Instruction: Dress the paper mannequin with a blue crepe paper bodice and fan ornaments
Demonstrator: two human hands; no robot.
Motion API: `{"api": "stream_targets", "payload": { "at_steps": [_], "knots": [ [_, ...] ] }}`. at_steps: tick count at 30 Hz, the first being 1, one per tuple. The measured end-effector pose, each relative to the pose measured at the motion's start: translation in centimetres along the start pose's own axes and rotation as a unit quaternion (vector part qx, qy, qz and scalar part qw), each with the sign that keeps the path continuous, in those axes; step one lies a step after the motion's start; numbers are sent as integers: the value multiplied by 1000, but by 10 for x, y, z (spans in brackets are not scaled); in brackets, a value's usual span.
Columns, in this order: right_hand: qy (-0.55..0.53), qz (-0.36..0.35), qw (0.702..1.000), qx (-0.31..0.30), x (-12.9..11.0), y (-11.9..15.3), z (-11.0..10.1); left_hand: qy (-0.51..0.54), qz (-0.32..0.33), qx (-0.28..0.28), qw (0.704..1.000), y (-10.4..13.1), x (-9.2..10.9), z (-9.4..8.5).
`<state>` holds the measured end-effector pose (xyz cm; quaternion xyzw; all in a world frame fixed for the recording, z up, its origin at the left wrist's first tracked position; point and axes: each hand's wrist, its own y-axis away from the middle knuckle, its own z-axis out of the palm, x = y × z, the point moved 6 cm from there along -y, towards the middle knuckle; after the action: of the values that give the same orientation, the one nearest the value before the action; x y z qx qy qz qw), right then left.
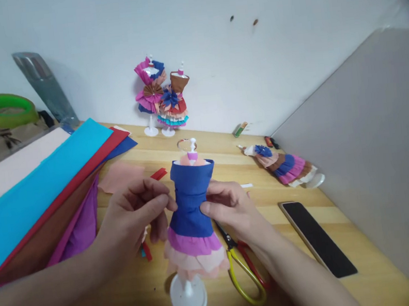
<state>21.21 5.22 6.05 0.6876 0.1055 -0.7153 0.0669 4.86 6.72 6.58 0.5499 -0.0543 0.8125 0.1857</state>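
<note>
A small white mannequin with a round base (189, 298) wears a paper dress (191, 198) with a blue bodice and waist, then purple and pale pink ruffles. It leans slightly, its base toward me. My right hand (232, 206) grips the dress at the right side of the waist, thumb on the front and fingers behind. At the left side, my left hand (143, 210) has thumb and forefinger closed together, their tips at the edge of the blue paper; whether they pinch it is too small to tell.
Scissors (247, 277) lie under my right forearm, a phone (318, 238) to the right. Crepe paper sheets (42, 175) cover the left. Two dressed mannequins (152, 92) stand by the wall; another (286, 166) lies at the right. A bottle (46, 89) and green tape (6, 109) are back left.
</note>
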Motion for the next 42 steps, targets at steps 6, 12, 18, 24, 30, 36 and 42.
{"api": "stream_targets", "payload": {
  "at_steps": [6,12,18,24,30,36,42],
  "knots": [
    [36,-74,997,7,-10,-11,-9,-151,93,55,983,-11,23,-13],
    [187,-227,955,-22,-34,-18,-10,-259,248,-60,932,-23,32,6],
    [210,-248,946,-11,-20,-24,-16,-268,276,-53,922,-34,22,11],
    [113,-208,970,56,-15,-28,-24,-208,231,-86,947,-36,19,16],
    [83,-189,977,59,-15,-28,-19,-185,223,-56,955,-40,23,22],
    [72,-197,973,97,-16,-27,-20,-154,183,-71,968,-44,22,27],
    [-75,-120,983,118,-7,-34,-24,-34,76,-72,994,-48,15,16]
  ]
}}
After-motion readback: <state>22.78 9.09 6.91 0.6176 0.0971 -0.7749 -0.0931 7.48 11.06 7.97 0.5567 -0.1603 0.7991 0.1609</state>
